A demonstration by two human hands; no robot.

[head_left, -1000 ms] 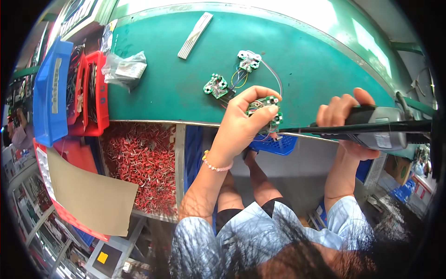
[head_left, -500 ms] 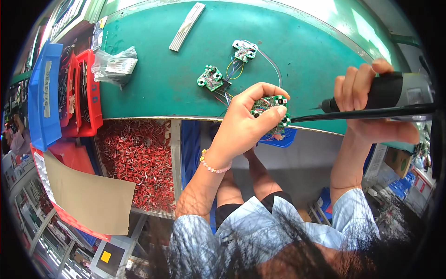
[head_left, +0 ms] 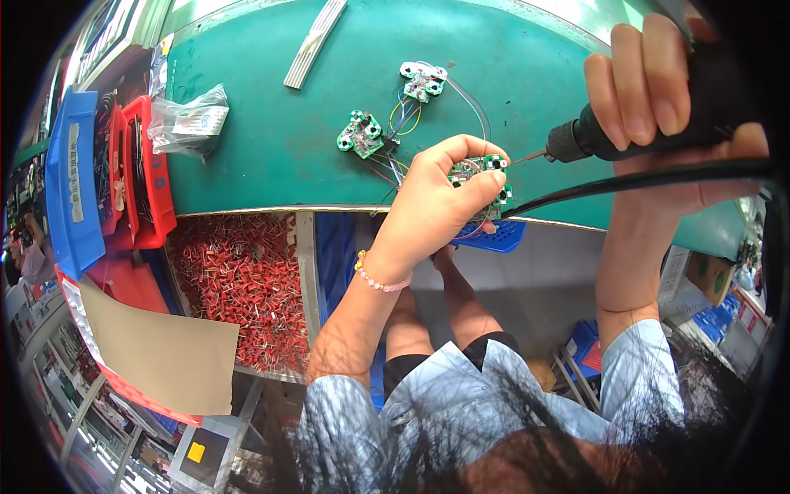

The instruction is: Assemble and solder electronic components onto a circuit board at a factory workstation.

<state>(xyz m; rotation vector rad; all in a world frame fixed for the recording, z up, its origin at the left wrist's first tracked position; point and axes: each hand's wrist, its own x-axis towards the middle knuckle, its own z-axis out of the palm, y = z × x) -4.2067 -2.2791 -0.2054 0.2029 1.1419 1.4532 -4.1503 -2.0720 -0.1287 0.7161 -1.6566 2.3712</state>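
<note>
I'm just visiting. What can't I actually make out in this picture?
All in the head view:
Circuit board: partly hidden by the left hand.
Black handheld tool: partly covered by the right hand, its rear lost in the dark right rim.
Thin bit: too small to tell whether its tip touches the board.
Whatever lies beneath the tan sheet: covered by it.

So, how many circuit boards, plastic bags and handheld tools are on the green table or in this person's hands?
Circuit boards: 3 (one on the table, another nearby, one in the left hand)
Plastic bags: 1
Handheld tools: 1, in the right hand
Total: 5
</note>
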